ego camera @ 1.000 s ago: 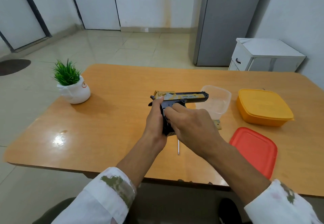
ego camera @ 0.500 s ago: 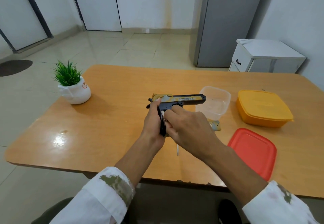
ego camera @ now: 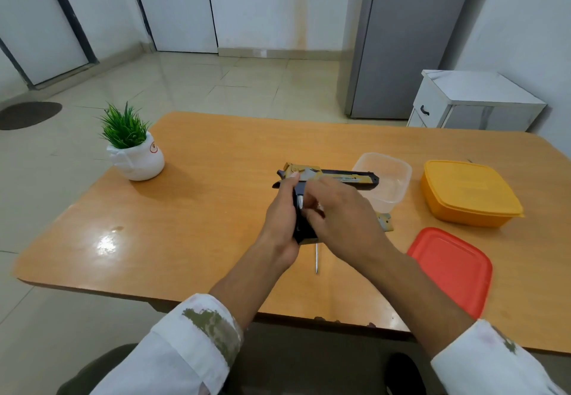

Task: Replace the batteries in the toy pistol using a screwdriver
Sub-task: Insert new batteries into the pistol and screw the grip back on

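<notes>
At frame centre I noted the left hand (ego camera: 279, 218) wrapped around the grip of the toy pistol (ego camera: 327, 175), barrel pointing right above the table (ego camera: 191, 209). The right hand (ego camera: 343, 218) curled over the grip, fingertips pinching a small silvery piece, likely a battery (ego camera: 299, 200). The screwdriver (ego camera: 316, 257) lay on the table just below both hands.

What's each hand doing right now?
Left hand: closed around the toy pistol grip.
Right hand: fingers at the grip's open side; whether it holds anything cannot be told.
</notes>
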